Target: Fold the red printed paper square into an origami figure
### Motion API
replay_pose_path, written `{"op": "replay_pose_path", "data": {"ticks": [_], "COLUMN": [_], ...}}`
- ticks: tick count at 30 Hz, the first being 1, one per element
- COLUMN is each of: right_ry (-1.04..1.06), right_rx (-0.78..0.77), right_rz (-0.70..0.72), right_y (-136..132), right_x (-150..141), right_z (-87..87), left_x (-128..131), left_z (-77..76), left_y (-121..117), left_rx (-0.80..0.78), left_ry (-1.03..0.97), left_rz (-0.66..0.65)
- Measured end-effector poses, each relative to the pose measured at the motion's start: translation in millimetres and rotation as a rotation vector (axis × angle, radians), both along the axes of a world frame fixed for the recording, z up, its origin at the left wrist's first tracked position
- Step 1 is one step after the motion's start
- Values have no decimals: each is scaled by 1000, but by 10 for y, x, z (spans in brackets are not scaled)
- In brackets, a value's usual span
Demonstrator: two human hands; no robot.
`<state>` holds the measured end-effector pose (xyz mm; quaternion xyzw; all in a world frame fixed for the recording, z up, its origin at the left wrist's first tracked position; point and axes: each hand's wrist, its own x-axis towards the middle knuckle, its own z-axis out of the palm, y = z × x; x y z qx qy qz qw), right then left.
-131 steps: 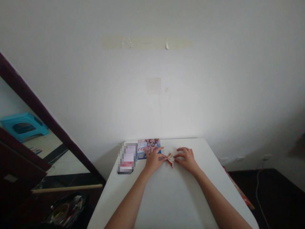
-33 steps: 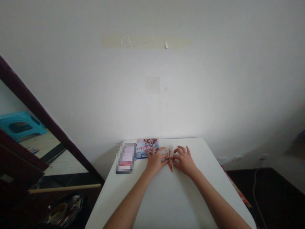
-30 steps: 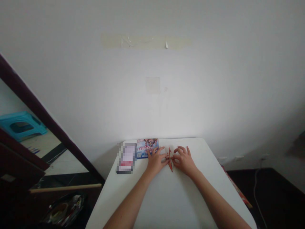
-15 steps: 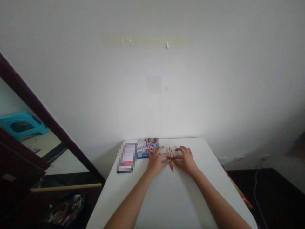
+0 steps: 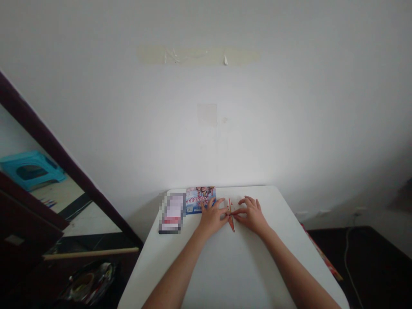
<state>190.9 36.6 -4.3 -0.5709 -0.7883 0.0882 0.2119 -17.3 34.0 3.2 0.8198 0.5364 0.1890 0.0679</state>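
A narrow folded piece of red and white patterned paper (image 5: 231, 223) stands out between my two hands, pointed at its near end. My left hand (image 5: 212, 218) pinches its middle from the left with thumb and forefinger, the other fingers spread. From the right, my right hand (image 5: 251, 215) grips the same spot between thumb and forefinger, its remaining fingers raised. The fingertips hide the middle of the folded paper. Just behind my left hand lies a blue printed leaflet (image 5: 194, 199), partly covered by the fingers. Left of it rests a phone (image 5: 173, 213), blurred by pixels.
The white table (image 5: 222, 274) stands against a pale wall (image 5: 289, 107). On the left are a mirror with a dark frame (image 5: 80, 182), showing a blue stool (image 5: 32, 167), and a bin with a black bag (image 5: 92, 283). A cable (image 5: 346, 253) hangs at the right.
Both hands keep their pinch on the folded paper, with only a slight shift of the fingers. The leaflet and phone stay where they were.
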Motion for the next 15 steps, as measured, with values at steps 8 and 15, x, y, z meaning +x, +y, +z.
{"op": "replay_pose_path", "data": {"ticks": [8,15], "right_ry": [42,112], "right_rx": [17,37], "right_rz": [-37,-99], "right_y": [22,34], "right_x": [17,38], "right_z": [-47,-82], "left_x": [-37,-120], "left_z": [-3,-23], "left_y": [-6,19], "left_rx": [-16,-81], "left_ry": [10,6], "left_rz": [15,54]}}
